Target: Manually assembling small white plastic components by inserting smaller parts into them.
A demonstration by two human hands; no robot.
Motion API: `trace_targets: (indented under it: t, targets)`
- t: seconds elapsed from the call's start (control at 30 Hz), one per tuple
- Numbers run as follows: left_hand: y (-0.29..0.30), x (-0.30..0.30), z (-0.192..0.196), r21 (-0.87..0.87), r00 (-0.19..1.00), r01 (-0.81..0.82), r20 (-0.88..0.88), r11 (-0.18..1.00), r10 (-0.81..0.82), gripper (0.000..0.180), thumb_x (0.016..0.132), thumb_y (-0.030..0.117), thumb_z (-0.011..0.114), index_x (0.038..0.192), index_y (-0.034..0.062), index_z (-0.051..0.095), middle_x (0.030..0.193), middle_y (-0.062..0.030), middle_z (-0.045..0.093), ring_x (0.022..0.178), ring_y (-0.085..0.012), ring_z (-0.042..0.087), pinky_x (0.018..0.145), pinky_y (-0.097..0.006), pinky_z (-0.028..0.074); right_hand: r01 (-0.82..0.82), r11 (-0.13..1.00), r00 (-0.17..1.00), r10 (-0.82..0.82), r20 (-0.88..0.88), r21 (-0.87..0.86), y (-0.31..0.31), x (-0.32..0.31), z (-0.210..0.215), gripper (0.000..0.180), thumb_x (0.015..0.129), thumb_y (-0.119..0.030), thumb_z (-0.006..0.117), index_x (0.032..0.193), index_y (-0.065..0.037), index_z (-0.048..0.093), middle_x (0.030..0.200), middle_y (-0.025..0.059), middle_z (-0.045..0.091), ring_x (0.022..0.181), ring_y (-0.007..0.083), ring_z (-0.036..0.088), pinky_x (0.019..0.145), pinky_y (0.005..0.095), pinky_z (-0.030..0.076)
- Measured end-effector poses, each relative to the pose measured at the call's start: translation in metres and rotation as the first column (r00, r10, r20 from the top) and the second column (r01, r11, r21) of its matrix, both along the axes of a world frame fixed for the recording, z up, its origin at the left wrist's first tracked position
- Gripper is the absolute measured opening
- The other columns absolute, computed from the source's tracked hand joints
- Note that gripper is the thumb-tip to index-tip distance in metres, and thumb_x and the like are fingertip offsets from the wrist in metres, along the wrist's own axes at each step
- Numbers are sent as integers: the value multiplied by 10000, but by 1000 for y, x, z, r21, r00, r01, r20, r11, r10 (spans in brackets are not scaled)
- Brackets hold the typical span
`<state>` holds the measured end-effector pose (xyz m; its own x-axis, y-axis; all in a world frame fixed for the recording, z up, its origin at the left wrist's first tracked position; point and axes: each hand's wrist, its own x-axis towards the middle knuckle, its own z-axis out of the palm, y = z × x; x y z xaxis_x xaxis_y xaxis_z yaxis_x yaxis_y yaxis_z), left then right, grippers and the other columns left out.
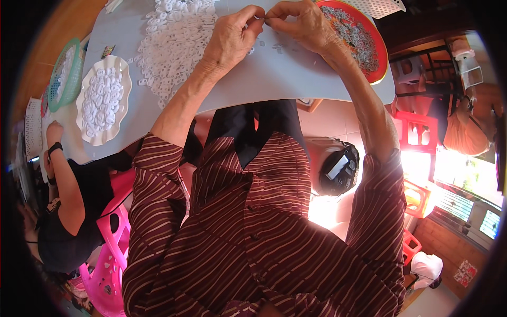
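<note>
Over the far middle of the pale table, my left hand and my right hand meet fingertip to fingertip. Both are closed in a pinch. Whatever sits between the fingers is too small and hidden to name. Beside my left hand spreads a big heap of small white plastic pieces, many ring-shaped. A red-rimmed tray of small grey metal-looking pieces lies right of my right hand. A few small grey bits rest on the table below my hands.
At the left stand a scalloped white dish of white pieces and a green basket. A person's arm rests by the table's left edge, near a pink chair. Red stools and another person are at the right.
</note>
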<state>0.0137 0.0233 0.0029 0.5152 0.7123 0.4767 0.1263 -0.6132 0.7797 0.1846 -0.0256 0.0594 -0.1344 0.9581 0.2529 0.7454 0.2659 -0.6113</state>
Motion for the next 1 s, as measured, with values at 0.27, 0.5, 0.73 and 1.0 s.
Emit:
trace_targets:
  t: [0.27,0.5,0.73,1.0]
  targets:
    - [2,-3,6,-376,992,99,111,921,-61,192,924,161,496,955,14,615,785,-19,666,690,-72,514,671,-218,437,132,985,979,-147,-142,-109,0,-5,0,201,833,-166,601,908,5,674,758,90,671,670,145,600,639,295,480]
    - [3,-2,0,-270,981,141,167,952,-98,204,930,177,497,972,14,613,820,-31,675,746,-59,543,700,-215,438,134,984,938,-163,-305,-114,0,-3,-19,171,838,-133,614,894,15,677,742,28,662,650,68,546,599,250,461]
    - [2,-3,0,-248,998,41,59,968,-27,147,919,133,527,973,24,609,812,-28,676,746,-55,564,691,-208,439,87,991,921,-120,-372,-103,-3,-7,-18,162,855,-110,604,886,38,663,755,29,659,667,82,559,616,234,466]
    - [7,-4,-9,-326,962,226,221,918,-158,149,919,140,545,990,22,602,830,-28,668,797,-68,577,737,-210,440,41,999,799,-34,-601,-1,-2,-8,-42,155,856,-98,602,916,38,645,760,55,644,675,104,579,634,245,477]
